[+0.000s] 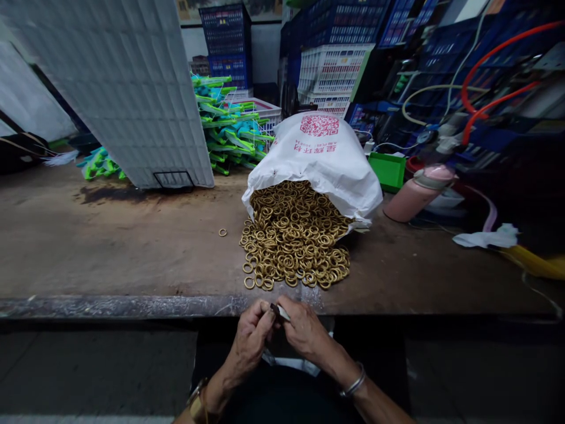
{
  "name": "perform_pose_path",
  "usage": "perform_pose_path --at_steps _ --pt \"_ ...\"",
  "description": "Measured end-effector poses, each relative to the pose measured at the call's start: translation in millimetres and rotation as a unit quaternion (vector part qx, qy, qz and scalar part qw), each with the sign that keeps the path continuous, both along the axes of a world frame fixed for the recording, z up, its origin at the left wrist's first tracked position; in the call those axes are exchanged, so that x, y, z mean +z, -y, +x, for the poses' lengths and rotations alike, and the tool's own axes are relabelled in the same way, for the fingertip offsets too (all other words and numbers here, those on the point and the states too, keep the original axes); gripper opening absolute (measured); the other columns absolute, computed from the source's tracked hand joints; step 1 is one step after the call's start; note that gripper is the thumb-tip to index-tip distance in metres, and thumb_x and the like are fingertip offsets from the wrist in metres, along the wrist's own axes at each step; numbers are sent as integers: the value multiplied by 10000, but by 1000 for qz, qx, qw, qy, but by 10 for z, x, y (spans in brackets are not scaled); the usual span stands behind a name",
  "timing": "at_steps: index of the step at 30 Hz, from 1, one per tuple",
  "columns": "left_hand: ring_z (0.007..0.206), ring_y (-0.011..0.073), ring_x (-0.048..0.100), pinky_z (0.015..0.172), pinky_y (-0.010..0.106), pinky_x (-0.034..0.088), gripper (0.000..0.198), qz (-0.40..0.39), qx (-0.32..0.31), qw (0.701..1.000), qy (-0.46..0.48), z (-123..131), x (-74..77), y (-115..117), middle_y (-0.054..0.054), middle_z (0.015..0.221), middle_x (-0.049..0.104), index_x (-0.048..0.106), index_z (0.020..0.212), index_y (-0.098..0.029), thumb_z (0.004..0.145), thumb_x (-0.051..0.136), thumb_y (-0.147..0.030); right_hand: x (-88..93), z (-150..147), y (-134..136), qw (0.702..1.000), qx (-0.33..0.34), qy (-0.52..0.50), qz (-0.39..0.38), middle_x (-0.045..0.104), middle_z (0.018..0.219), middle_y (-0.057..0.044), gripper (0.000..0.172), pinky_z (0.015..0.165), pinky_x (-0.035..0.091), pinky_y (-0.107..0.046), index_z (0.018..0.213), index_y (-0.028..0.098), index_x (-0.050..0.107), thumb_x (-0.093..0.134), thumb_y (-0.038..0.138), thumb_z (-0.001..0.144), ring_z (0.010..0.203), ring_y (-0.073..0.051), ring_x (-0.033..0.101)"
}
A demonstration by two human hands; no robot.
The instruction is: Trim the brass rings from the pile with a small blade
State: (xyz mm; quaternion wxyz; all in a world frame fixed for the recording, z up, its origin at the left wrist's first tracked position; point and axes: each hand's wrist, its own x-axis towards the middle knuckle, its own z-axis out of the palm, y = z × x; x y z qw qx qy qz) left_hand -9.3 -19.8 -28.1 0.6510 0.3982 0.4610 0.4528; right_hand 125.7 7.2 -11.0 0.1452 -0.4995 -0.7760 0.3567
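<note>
On the wooden workbench [132,247] lies an open white sack [326,162]. Gold-coloured rings [295,235] spill from its mouth; bump the sack and some could tumble off. In front of it, the left hand [252,333] and right hand [304,330] pinch a small dark-and-white tool [283,314]; whether a ring too, I can't tell.

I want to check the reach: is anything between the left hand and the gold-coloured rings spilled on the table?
Nothing visible stands in the way. The left hand is at the table's front edge, and the spilled rings lie just beyond it. The white sack lies behind them, covering only rings farther back.
</note>
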Motion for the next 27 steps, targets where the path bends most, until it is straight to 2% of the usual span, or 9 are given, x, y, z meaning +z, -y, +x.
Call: perform_pose_path --at_steps 4,8,10,13,15,18,21,24,27 --pt "420 44 272 413 178 212 332 12 -9 1000 -15 -48 8 63 -60 519 388 470 652 -162 781 489 -468 -32 -5 -6 996 9 92 11 559 634 6 205 541 248 -224 822 186 494 397 69 685 594 -125 497" --pt "418 45 312 412 179 224 336 37 -33 998 -38 -129 168 205 -45 499 407 519 653 -145 798 480 -446 -70 -41 -67 982 -18 177 64 575 669 -14 222 545 222 -248 888 174 487 395 86 707 603 -143 501" --pt "402 43 315 387 177 205 347 16 -36 999 7 -173 229 253 -34 507 436 527 657 -145 793 478 -461 -55 -106 -118 979 -27 185 84 586 681 -22 240 543 223 -253 894 172 481 382 66 702 607 -146 509" --pt "369 37 265 345 166 164 355 -77 14 992 101 -254 245 240 -43 488 418 515 659 -151 806 445 -466 -20 -279 -183 978 -13 163 127 606 755 -30 296 572 253 -248 912 179 472 391 29 670 673 -146 534" --pt "387 38 292 345 156 190 326 -110 52 983 139 -327 226 196 -33 516 442 524 677 -143 810 457 -433 -23 -418 -212 975 -4 164 151 613 814 -32 301 598 273 -247 967 192 459 411 56 703 721 -153 549" --pt "415 43 360 347 153 220 244 -105 92 975 174 -457 197 140 -5 601 517 526 695 -142 781 522 -370 -66 -594 -254 965 -11 197 171 619 861 -38 231 616 297 -259 988 209 451 441 145 767 748 -177 563" --pt "445 58 425 358 151 250 160 -115 122 959 228 -590 175 109 -6 660 553 531 823 -180 743 579 -310 -103 -694 -300 956 -21 237 171 626 827 -44 172 600 312 -265 931 212 470 425 131 787 730 -188 576" --pt "506 71 482 400 150 308 246 -146 128 939 285 -696 150 76 -4 685 562 538 943 -194 714 613 -244 -110 -733 -334 949 -23 263 172 626 802 -59 171 582 323 -265 900 203 480 386 98 805 717 -191 587" --pt "575 86 520 419 149 337 148 -161 140 925 315 -741 131 27 26 717 576 571 795 -139 692 636 -222 -109 -740 -349 947 -17 272 171 627 796 -73 170 563 322 -257 897 186 483 376 89 808 697 -185 591"
